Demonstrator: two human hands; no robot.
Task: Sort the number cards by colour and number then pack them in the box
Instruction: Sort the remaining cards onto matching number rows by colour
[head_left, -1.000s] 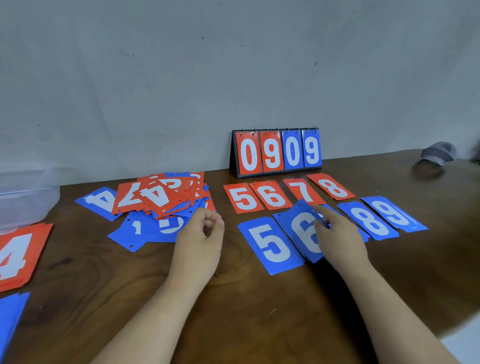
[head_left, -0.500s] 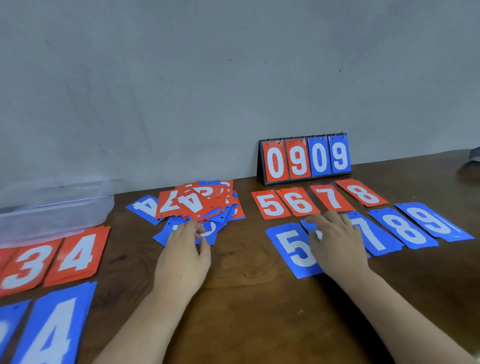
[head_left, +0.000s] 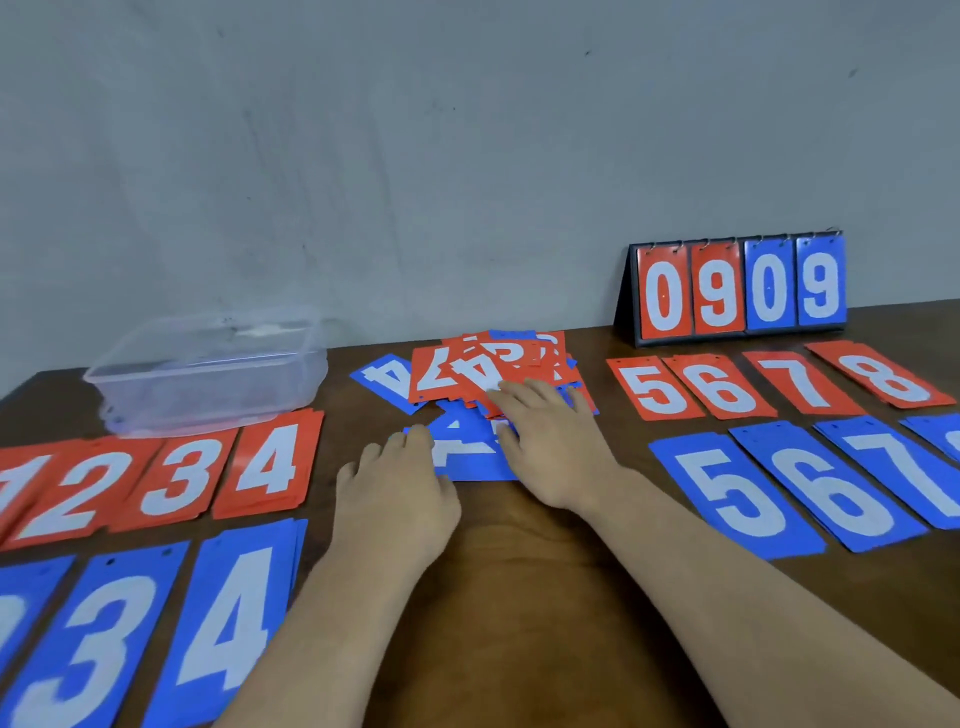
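A loose heap of red and blue number cards (head_left: 498, 371) lies at the middle back of the wooden table (head_left: 519, 597). My right hand (head_left: 550, 441) rests flat on the heap's near edge, fingers straight. My left hand (head_left: 395, 493) touches the left edge of a blue card (head_left: 462, 452) lying just in front of the heap. Sorted piles lie to the left: red 1 to 4 (head_left: 156, 478) and blue 3 and 4 (head_left: 156, 623). To the right lie red 5 to 8 (head_left: 769, 384) and blue 5, 6, 7 (head_left: 810, 493). A clear plastic box (head_left: 208, 369) stands at the back left.
A standing flip scoreboard (head_left: 737, 291) showing 0 9 0 9 is at the back right against the grey wall. Bare wood lies between my forearms at the table's near side.
My right hand left the blue 6 pile and moved left onto the heap. My left hand stayed by the blue card. The view turned left, so the left piles and the box show more fully.
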